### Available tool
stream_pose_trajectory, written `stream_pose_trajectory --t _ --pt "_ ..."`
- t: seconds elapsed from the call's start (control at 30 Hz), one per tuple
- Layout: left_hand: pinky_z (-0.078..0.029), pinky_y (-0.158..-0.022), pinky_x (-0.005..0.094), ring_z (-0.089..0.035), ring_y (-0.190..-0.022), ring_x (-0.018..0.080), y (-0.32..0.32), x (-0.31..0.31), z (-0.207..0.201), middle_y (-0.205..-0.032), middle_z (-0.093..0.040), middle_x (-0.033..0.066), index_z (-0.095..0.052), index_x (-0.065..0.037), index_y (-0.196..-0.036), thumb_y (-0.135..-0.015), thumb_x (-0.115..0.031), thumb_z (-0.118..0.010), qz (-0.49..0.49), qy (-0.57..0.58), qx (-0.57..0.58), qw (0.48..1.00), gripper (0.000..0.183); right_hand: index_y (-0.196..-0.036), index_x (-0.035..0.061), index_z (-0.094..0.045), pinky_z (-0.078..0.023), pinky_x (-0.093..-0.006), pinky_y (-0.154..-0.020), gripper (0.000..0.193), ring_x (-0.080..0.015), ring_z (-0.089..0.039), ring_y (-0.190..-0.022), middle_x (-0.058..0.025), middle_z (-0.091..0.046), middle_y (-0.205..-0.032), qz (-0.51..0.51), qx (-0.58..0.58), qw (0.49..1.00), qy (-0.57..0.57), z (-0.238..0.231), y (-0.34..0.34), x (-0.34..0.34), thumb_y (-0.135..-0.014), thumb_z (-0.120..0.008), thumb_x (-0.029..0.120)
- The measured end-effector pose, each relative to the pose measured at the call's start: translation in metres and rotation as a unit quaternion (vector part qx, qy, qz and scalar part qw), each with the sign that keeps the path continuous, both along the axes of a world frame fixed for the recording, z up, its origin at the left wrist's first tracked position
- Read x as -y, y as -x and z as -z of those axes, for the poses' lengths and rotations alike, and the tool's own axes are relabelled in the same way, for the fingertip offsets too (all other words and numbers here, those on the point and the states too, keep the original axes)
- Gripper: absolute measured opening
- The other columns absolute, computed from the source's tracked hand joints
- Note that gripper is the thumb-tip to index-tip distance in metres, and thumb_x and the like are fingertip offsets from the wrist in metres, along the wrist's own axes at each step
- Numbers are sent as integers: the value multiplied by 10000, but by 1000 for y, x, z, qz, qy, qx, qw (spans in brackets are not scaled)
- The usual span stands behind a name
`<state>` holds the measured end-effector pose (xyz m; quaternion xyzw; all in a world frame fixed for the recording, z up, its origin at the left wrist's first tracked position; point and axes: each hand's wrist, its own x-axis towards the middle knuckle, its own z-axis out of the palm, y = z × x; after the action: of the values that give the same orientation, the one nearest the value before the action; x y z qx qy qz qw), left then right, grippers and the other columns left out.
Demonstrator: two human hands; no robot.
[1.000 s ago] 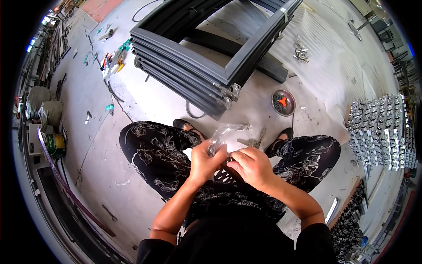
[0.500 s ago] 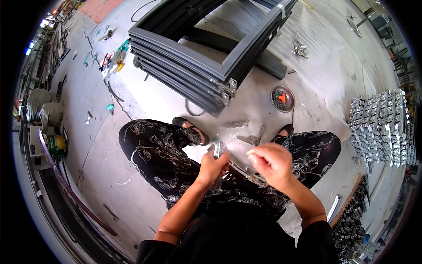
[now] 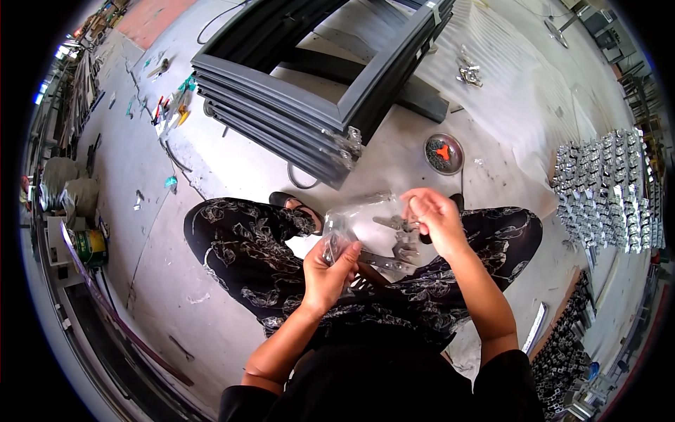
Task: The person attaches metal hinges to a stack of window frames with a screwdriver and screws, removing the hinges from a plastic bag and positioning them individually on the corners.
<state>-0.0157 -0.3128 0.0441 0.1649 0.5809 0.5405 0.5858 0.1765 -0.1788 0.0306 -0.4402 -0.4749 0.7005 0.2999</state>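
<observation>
Locate the clear plastic bag (image 3: pixel 351 214) in front of the patterned trousers (image 3: pixel 242 228), between left hand (image 3: pixel 325 274) and right hand (image 3: pixel 437 221). Note the change over the last second: from both hands close together over the bag to hands well apart, with the plastic now spread wider toward the right. Judge this as a shift from tight two-handed work to a more opened-out bag, apparently with better access to the contents. Read left hand as closed on the near left end, with thumb pressing crumpled plastic against fingers. Read right hand as raised, with fingers curled beside the far right edge; cannot tell whether pinching plastic, a small part or nothing. Find metal fittings (image 3: pixel 406 247) between the hands; cannot tell, through the glare, those inside the bag from those beneath. Farther off, identify the stack of dark frames (image 3: pixel 267 86) and, to its right, the round metal bowl (image 3: pixel 457 162) with orange piece (image 3: pixel 443 152), both apparently undisturbed.
</observation>
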Motion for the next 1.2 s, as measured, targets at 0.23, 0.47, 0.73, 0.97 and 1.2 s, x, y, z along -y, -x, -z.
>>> stream_pose_trajectory --t 0.23,0.47,0.73,0.97,1.2 --pt "-398 -470 185 -505 -517 27 -7 2 9 -631 -569 -28 -575 -52 -819 -935 -148 -694 -11 -104 -221 970 192 -938 77 -625 -299 -178 -464 138 -15 -464 -599 -16 -640 -769 60 -31 996 61 20 13 4 -965 -638 211" --pt "-384 -453 184 -503 -501 21 -17 22 18 -627 -579 -26 -574 -50 -839 -945 -180 -683 -63 -85 -256 961 200 -932 83 -642 -348 -159 -511 161 -1 -491 -636 2 -652 -782 133 -55 980 141 46 2 -23 -954 -656 241" --pt "-361 -479 195 -447 -538 7 1 17 11 -610 -526 -60 -568 -40 -795 -938 -130 -683 -147 -36 -198 968 204 -1284 52 -550 -543 -280 -700 459 -121 -630 -897 -64 -631 -1129 -70 218 941 -251 71 8 23 -861 -719 117" --pt "-365 -424 175 -489 -477 18 12 11 32 -606 -567 -39 -556 -80 -829 -945 -209 -686 -178 -38 -191 965 217 -1350 101 -490 -536 -437 -787 671 -344 -612 -1022 -147 -604 -1136 -217 336 815 -420 24 66 72 -755 -782 204" --pt "-384 -455 186 -501 -527 39 17 6 19 -685 -597 -1 -617 -21 -994 -934 -215 -700 -84 22 -67 994 219 -1324 152 -537 -529 -390 -660 539 -319 -643 -858 -122 -635 -1002 -222 368 783 -449 75 69 50 -810 -696 187"
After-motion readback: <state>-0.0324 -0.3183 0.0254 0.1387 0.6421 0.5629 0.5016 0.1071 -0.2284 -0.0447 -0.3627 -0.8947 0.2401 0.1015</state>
